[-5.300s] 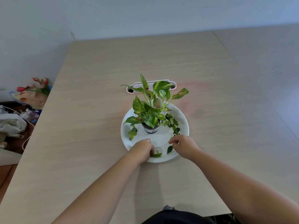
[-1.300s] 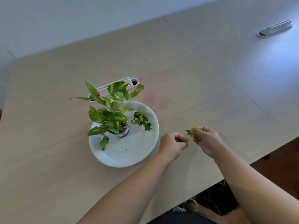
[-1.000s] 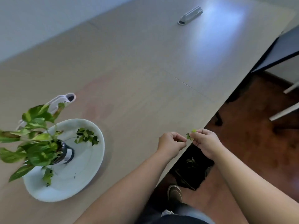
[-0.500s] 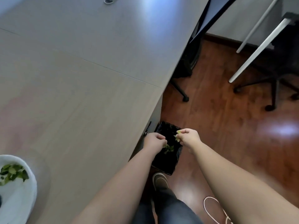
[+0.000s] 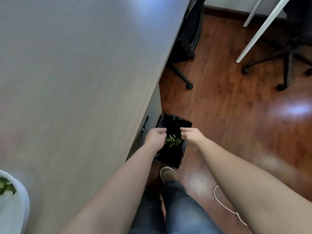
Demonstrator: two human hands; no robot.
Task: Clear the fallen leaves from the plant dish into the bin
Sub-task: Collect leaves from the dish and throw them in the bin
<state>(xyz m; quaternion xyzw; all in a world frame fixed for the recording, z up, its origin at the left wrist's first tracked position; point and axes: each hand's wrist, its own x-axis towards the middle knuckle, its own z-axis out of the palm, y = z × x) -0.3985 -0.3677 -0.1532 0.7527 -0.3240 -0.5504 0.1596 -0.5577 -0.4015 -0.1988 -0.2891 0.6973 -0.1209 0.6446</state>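
Observation:
Both my hands hang over a small black-lined bin (image 5: 170, 156) that stands on the floor against the table's side. My left hand (image 5: 156, 136) and my right hand (image 5: 191, 135) have loosely curled, slightly parted fingers, and I see no leaf in either. Green fallen leaves (image 5: 173, 141) lie inside the bin between the hands. The rim of the white plant dish (image 5: 22, 206) shows at the bottom left on the table, with a clump of loose leaves (image 5: 5, 187) on it. The plant itself is out of view.
The wooden table (image 5: 76, 81) fills the left half; its edge runs just left of the bin. My shoe (image 5: 168, 174) is right in front of the bin. Chair legs with castors (image 5: 189, 85) and a white table leg (image 5: 258, 31) stand on the wood floor; a white cable (image 5: 224, 205) lies near.
My view swung from the dish to the bin beside the table. The leaf pinched in my right fingers is gone, and more leaves lie in the bin.

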